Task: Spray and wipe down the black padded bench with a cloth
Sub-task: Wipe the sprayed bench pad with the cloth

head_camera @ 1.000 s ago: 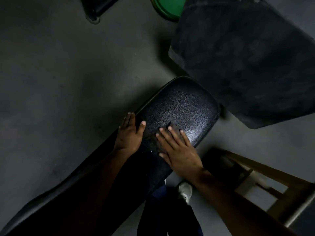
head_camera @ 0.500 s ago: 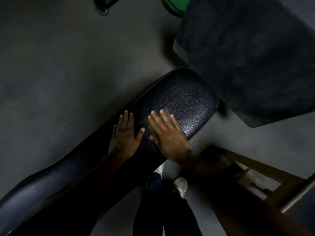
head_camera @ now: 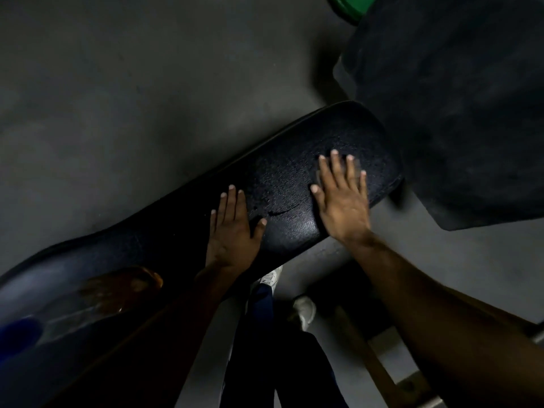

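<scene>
Head view, looking down: a person leans over the black padded bench (head_camera: 282,184), which runs slantwise from lower left to its rounded end at upper right. The right hand (head_camera: 343,198) lies flat near that rounded end, fingers (head_camera: 335,169) straight and spread; a dark edge shows just beyond the fingertips, but whether a cloth is under the palm cannot be told. The left hand (head_camera: 234,231) rests flat on the pad's middle, fingers straight and together, thumb out toward the right hand. Between the two hands the vinyl shows wet streaks and droplets (head_camera: 276,212).

A large dark mat (head_camera: 459,113) overlaps the bench's far end, and a green disc (head_camera: 350,7) shows at the top edge. Below the bench are dark trouser legs (head_camera: 265,334), white shoes (head_camera: 304,310) and a tan frame bar (head_camera: 379,369) on the grey floor (head_camera: 132,98).

Against half a second ago, the right hand has slid from beside the left hand out toward the pad's end, opening a gap between them; the left hand has stayed planted.
</scene>
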A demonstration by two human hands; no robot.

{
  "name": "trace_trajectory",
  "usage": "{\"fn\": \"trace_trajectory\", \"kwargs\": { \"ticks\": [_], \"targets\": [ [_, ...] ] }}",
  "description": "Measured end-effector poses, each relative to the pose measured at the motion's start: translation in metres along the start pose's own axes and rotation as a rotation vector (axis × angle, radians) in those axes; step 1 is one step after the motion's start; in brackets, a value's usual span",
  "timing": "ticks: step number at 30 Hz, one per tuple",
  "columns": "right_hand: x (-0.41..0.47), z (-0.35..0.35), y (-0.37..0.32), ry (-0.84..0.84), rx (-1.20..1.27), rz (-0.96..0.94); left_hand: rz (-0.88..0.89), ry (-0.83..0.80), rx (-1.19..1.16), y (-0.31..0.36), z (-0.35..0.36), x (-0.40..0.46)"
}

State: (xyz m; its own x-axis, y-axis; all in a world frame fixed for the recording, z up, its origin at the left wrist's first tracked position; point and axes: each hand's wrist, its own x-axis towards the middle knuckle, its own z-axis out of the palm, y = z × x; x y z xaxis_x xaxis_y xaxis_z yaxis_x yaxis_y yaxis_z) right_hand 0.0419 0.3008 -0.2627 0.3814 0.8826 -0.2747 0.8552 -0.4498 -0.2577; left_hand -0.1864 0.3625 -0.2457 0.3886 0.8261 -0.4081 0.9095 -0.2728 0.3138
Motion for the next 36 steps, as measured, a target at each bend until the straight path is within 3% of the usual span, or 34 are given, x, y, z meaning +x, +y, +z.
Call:
{"fn": "trace_trajectory", "kwargs": {
  "ticks": [4, 8, 13, 19, 21, 24, 29, 31, 36],
  "targets": [
    [-0.030, 0.025, -0.067, -0.050, -0.056, -0.325, 0.004, 0.016, 0.016, -0.013, 0.001, -0.017],
    [-0.076, 0.041, -0.062, -0.125, -0.131, -0.507, -0.032, 0.039, 0.001, -0.027, -0.003, -0.030],
    [-0.066, 0.019, -0.009, -0.111, -0.260, -0.349, -0.031, 0.031, 0.000, -0.040, -0.001, -0.040],
    [0.023, 0.004, -0.051, -0.050, 0.002, -0.048, -0.026, 0.030, -0.022, -0.044, 0.005, -0.043],
    [0.037, 0.009, -0.084, -0.055, -0.006, -0.115, -0.007, 0.026, -0.032, -0.048, 0.005, -0.043],
    [0.024, 0.023, -0.120, -0.096, -0.126, -0.378, 0.035, 0.008, -0.070, -0.055, 0.002, -0.043],
    [-0.017, 0.021, -0.096, -0.198, -0.289, -0.673, 0.031, -0.004, -0.092, -0.056, -0.005, -0.045],
    [-0.020, 0.013, -0.074, -0.187, -0.343, -0.659, 0.010, -0.002, -0.100, -0.055, -0.004, -0.048],
    [0.021, -0.004, -0.063, -0.181, -0.237, -0.312, -0.016, -0.002, -0.129, -0.056, 0.001, -0.057]
  ]
}}
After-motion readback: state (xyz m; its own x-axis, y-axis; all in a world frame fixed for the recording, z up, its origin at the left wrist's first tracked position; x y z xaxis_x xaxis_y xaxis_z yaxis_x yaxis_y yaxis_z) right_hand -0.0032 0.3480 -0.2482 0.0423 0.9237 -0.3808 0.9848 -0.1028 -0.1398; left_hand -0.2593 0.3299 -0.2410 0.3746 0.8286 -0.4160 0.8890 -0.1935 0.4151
